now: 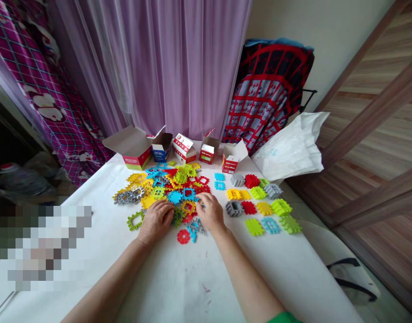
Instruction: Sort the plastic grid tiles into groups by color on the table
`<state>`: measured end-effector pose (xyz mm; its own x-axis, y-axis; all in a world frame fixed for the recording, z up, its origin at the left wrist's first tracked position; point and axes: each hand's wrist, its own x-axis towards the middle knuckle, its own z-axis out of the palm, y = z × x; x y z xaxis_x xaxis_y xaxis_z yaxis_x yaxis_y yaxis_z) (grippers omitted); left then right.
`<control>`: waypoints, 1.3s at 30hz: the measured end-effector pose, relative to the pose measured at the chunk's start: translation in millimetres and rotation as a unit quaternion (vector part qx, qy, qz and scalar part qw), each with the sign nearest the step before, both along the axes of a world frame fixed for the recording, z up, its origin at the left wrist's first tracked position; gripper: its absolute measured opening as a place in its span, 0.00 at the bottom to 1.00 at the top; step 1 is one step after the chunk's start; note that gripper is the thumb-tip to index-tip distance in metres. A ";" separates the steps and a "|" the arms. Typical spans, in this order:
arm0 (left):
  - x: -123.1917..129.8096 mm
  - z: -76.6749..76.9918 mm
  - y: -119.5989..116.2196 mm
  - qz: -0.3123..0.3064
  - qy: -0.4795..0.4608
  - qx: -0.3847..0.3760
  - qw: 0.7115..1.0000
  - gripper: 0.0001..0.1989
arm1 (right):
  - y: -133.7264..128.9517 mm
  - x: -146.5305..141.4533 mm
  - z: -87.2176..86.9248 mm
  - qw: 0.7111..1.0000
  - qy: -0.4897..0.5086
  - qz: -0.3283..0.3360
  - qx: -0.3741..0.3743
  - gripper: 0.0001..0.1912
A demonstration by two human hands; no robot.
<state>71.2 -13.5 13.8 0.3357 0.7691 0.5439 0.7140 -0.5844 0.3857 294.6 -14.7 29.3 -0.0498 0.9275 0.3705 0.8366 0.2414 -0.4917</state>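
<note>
My left hand (156, 220) rests at the near left side of a heap of plastic interlocking pieces (148, 202), its fingers bent loosely over them. A green square frame (136, 220) lies just left of it. My right hand (211, 213) is at the heap's right side, with its index finger stretched out and its thumb apart. That fingertip reaches the edge of a blue window-shaped piece (188, 194); whether it grips it is unclear. Between my hands are a solid blue square (174, 197) and a yellow frame (187, 207). A red flower-shaped disc (183, 237) lies nearer me.
Right of the heap, squares and assembled blocks (265, 208) in several colours sit in loose rows. Several open cardboard boxes (136, 161) line the table's far edge. A white bag (290, 148) leans at the far right corner. Purple curtains (179, 67) hang behind the table.
</note>
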 end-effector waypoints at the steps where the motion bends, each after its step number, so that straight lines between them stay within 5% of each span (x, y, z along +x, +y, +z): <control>1: -0.8 -0.7 0.9 0.000 -0.004 -0.001 1.000 0.12 | 7.0 -2.7 4.3 1.000 -0.025 0.010 -0.007 0.19; 6: -6.7 -2.0 -0.4 0.001 -0.031 -0.003 1.000 0.11 | 31.2 -17.8 16.4 0.986 -0.128 0.057 -0.088 0.28; 12: -8.7 -1.8 -0.3 0.001 -0.066 -0.007 0.998 0.11 | 38.0 -24.0 16.2 0.983 -0.151 0.067 -0.085 0.16; 16: -9.0 -5.1 0.2 0.014 -0.092 -0.009 0.996 0.11 | 35.8 -20.5 1.5 0.996 0.040 -0.013 -0.073 0.17; 18: -9.5 -6.7 -0.3 0.025 -0.104 -0.009 0.994 0.12 | 32.1 -19.8 -9.1 0.975 0.194 -0.038 -0.096 0.21; 22: -10.1 -6.2 -3.4 0.046 -0.119 -0.014 0.992 0.13 | 22.8 -22.4 -23.0 0.912 0.377 0.031 -0.158 0.27; 31: -7.6 3.2 -8.6 0.039 -0.128 -0.048 0.990 0.12 | 8.1 -28.6 -0.4 0.950 0.212 0.175 -0.145 0.22; 39: -5.7 0.1 -10.5 0.053 -0.168 -0.084 0.981 0.14 | 4.1 -34.1 4.7 0.960 0.161 0.184 -0.138 0.23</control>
